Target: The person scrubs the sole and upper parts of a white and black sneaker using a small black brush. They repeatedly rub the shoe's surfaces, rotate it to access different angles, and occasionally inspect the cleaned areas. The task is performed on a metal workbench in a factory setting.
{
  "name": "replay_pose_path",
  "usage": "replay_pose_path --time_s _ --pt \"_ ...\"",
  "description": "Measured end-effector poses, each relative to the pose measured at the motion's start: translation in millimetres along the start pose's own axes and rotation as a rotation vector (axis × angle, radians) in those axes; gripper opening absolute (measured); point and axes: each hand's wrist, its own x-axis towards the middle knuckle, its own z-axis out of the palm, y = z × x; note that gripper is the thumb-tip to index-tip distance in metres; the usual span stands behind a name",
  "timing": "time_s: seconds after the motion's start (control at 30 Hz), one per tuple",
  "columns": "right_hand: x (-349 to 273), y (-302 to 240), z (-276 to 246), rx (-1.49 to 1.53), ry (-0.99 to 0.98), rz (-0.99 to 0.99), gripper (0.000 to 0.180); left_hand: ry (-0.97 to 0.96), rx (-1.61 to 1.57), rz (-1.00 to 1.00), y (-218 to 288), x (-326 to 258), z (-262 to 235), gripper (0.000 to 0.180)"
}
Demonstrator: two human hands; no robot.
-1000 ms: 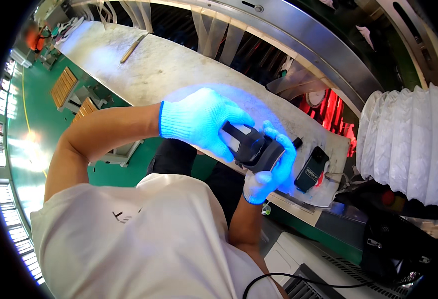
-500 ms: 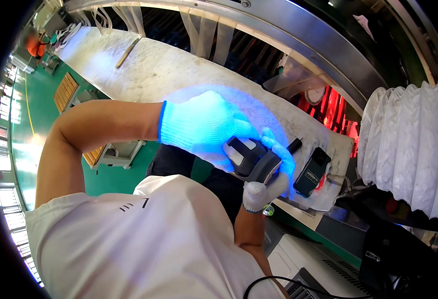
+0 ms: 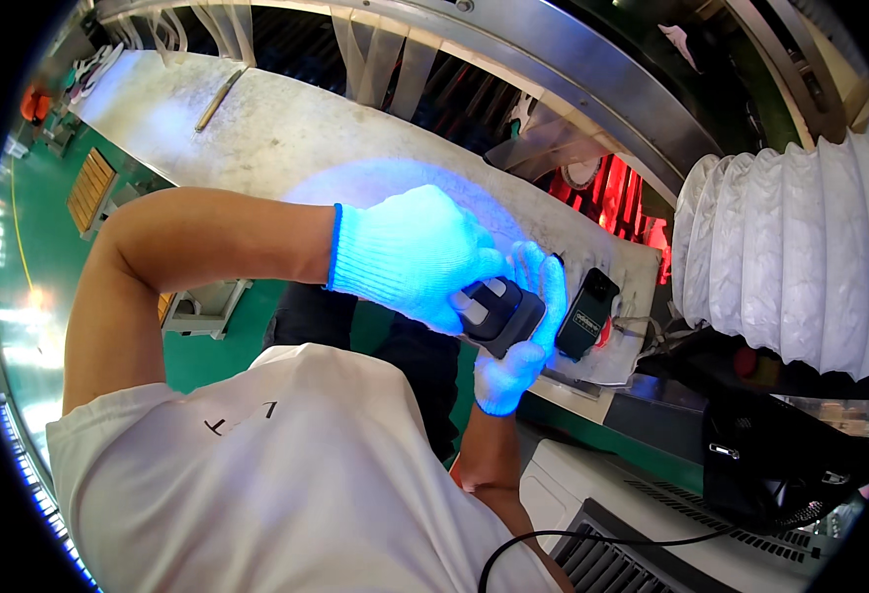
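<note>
Resting between both hands [image 3: 424, 259], dark block [image 3: 498, 314], seemingly.

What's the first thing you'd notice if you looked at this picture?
The two glowing blue-white gloves in the middle: the left hand and right hand are wrapped around a small dark device with grey buttons. Just to its right, a dark phone-like gadget lies on the pale worktop, and a big white ribbed duct fills the right side.
</note>
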Motion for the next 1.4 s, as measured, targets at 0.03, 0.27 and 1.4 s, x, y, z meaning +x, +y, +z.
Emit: replay_pose_path --time_s 0.03,0.27,1.4 --pt "0 -5 3 -0.001 0.001 0.011 0.130 0.003 0.005 0.016 -2 1 -1 0.063" --pt "4 -8 1 -0.156 -0.007 -0.037 0.114 0.004 0.058 0.093 -9 -2 9 0.049" --pt "-53 -56 12 -0.029 0.205 0.380 0.075 0.695 -0.036 0.175 31 -48 103 0.039"
